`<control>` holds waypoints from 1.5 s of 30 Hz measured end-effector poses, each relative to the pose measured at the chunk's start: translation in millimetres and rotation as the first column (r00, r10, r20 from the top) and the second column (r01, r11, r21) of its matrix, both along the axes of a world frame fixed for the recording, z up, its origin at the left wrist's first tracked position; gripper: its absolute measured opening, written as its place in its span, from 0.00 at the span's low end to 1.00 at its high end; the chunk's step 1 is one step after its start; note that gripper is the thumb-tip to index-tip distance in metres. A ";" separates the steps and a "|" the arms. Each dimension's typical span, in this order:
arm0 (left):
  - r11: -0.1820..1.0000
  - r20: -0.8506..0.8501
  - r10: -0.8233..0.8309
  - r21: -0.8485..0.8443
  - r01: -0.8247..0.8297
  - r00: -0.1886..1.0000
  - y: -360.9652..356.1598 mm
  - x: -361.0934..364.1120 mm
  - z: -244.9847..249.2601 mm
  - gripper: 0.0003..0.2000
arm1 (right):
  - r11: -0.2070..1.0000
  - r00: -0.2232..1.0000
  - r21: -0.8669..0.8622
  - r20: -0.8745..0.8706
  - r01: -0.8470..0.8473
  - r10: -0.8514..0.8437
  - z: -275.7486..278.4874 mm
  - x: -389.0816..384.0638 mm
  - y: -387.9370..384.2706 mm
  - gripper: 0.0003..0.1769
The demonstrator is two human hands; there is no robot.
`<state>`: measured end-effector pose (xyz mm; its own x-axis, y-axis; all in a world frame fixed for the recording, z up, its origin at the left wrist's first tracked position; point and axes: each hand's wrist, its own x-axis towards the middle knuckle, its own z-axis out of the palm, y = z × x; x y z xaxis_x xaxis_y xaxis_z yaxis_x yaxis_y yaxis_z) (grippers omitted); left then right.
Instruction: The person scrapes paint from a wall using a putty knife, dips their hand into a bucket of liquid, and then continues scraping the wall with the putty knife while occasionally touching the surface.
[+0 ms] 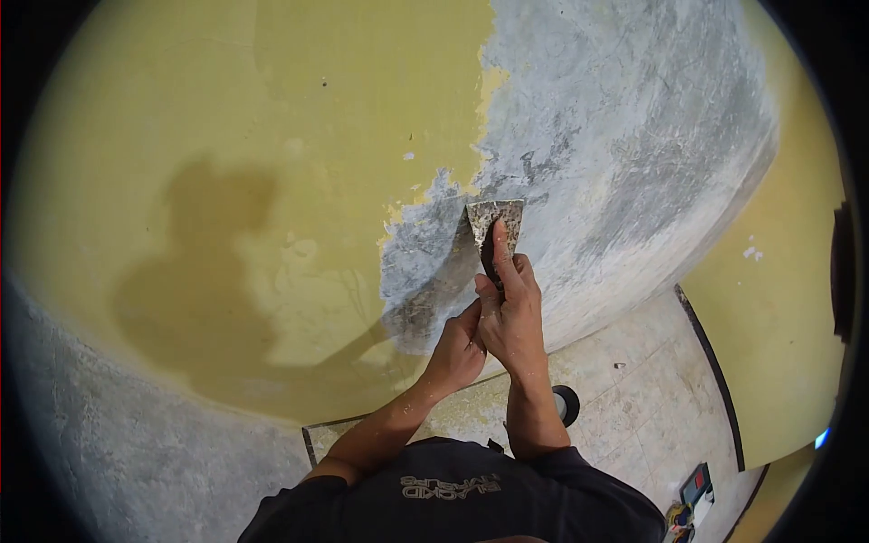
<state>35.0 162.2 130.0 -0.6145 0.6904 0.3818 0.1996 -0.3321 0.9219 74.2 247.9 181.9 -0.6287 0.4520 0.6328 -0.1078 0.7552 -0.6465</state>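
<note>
A scraper (496, 212) with a wide, paint-speckled metal blade rests against the wall, its blade edge upward. My right hand (516, 317) is closed around its dark handle, with the index finger stretched along the blade. Just below and to the left, my left hand (455, 351) is closed against the right hand, seemingly around the handle's lower end, which is hidden. The blade lies on a bare grey patch (615, 163), close to the ragged edge of the yellow paint (362, 118). Whitish flecks dot both hands and forearms.
Below the wall, the tiled floor (615, 398) carries scattered flakes. A round dark-rimmed object (568, 405) stands beside my right forearm. At the lower right lie a dark box-like item (697, 484) and a yellow-and-black item (677, 518). Dark skirting (711, 366) edges the right-hand wall.
</note>
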 end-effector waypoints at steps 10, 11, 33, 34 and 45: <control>0.998 -0.164 0.045 -0.039 -0.052 0.985 0.6 -9.2 -7.0 0.17 | 0.988 0.995 0.125 -0.005 0.096 -0.096 16.2 -10.1 -5.7 0.36; 0.996 -0.198 0.056 -0.050 -0.067 0.979 0.6 -7.1 -12.9 0.17 | 0.987 0.995 0.127 -0.004 0.101 -0.101 15.4 -8.2 -7.1 0.36; 0.991 -0.103 -0.116 0.051 0.122 0.988 3.4 0.9 2.3 0.17 | 0.979 0.961 0.146 0.215 0.143 -0.173 35.7 0.8 -6.7 0.33; 0.992 -0.065 -0.109 0.056 0.113 0.992 4.3 2.1 3.6 0.16 | 0.978 0.962 0.149 0.209 0.145 -0.174 38.3 -0.2 -6.3 0.33; 0.989 -0.081 -0.078 0.115 0.087 0.994 9.1 2.5 4.2 0.17 | 0.982 0.975 0.137 0.162 0.130 -0.151 47.5 -0.1 -4.6 0.33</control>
<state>37.6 171.3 134.3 -0.5230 0.6849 0.5074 0.2350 -0.4563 0.8582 74.1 243.3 229.4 -0.6683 0.4678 0.5783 0.1093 0.8308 -0.5458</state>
